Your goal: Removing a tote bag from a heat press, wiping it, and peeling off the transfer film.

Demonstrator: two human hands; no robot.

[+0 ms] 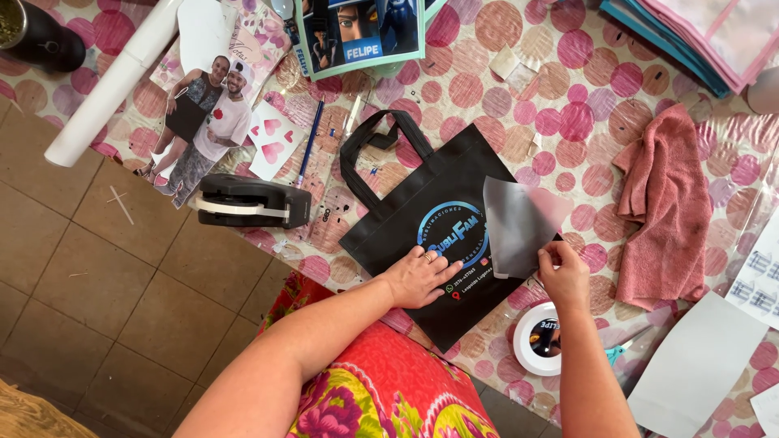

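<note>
The left hand [419, 276] lies flat and open on the black bag [434, 231], with the fingers spread over the near part of the round blue print, and it holds nothing; a ring is on one finger. The right hand [561, 274] is just to the right of it, with fingers pinched on the near edge of a thin grey sheet [519, 223], which is lifted up from the bag and curls a little over the right side of the print. The bag rests on a table [568, 97] covered with a cloth of pink and red dots, and its two handles point to the far left. Right of the sheet there is a pink towel [665, 203], crumpled, near the bag but apart from it. Near the right wrist stands a white round plate [535, 337] with a dark picture in it, and beside it lie small scissors [621, 350] with a turquoise handle and a white paper [698, 365]. To the left of the bag, a black tape dispenser [251, 201] sits at the table edge, and farther lie a blue pen [308, 142], a cut-out photo of two people [203, 122] and a white roll [118, 77].
</note>
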